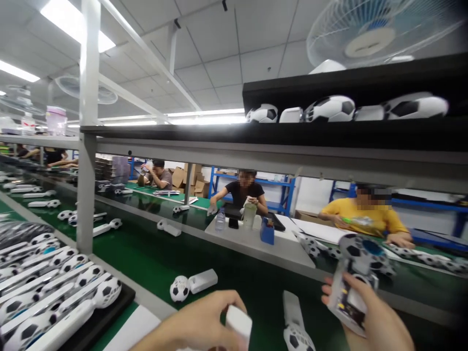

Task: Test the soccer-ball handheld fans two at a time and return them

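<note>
My left hand (203, 319) is closed around a white plastic piece (239, 324) with a blunt, rounded end; the rest of it is hidden by the fingers and the frame's lower edge. In my right hand (380, 312) is a handheld fan (353, 292) with a football-patterned head. Its handle is open on the near side, and parts inside show, slightly blurred. Between my hands another football-patterned fan (294, 319) lies on the green belt (252, 297). One more fan (193, 284) lies just beyond my left hand.
At left, a black tray (120, 300) holds several football-patterned fans in rows. A grey post (86, 195) and an overhead shelf (278, 139) stand close. Across the belt, a ledge (226, 239) carries a bottle, a cup and a blue holder. Several co-workers sit beyond.
</note>
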`<act>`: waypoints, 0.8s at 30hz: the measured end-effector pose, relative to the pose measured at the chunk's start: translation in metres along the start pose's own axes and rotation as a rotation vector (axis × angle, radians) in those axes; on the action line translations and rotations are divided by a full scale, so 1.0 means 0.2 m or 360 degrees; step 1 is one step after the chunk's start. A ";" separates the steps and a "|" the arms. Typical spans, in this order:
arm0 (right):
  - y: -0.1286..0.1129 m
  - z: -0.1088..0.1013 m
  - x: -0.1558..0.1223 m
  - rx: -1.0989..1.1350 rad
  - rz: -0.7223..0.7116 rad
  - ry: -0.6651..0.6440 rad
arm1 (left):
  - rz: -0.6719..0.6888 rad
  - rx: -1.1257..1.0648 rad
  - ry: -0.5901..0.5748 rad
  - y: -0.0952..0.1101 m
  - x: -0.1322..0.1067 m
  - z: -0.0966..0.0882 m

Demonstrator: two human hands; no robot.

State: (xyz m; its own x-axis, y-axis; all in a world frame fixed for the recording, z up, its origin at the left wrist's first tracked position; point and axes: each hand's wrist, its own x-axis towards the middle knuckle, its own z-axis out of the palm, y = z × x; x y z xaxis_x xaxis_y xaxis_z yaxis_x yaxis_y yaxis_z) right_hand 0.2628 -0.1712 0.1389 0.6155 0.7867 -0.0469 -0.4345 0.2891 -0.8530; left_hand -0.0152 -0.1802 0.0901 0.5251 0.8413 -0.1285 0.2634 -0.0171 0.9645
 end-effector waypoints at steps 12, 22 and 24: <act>0.02 0.08 -0.09 -0.0093 0.0179 -0.0167 | -0.0189 0.0019 0.0031 0.09 -0.08 -0.04; -0.05 0.04 -0.13 0.0114 -0.0040 -0.0146 | 0.0158 0.0515 0.0330 0.01 0.47 0.16; -0.07 0.02 -0.12 0.0159 -0.0064 -0.0148 | 0.0262 0.0680 0.0306 -0.07 0.54 0.25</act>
State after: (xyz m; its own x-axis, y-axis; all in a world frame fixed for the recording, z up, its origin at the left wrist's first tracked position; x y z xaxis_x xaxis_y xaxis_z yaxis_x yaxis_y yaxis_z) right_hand 0.2502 -0.1918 0.1539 0.5721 0.8193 0.0385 -0.4769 0.3705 -0.7971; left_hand 0.0781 -0.1167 0.0518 0.4396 0.8925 0.1014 0.5188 -0.3444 0.7825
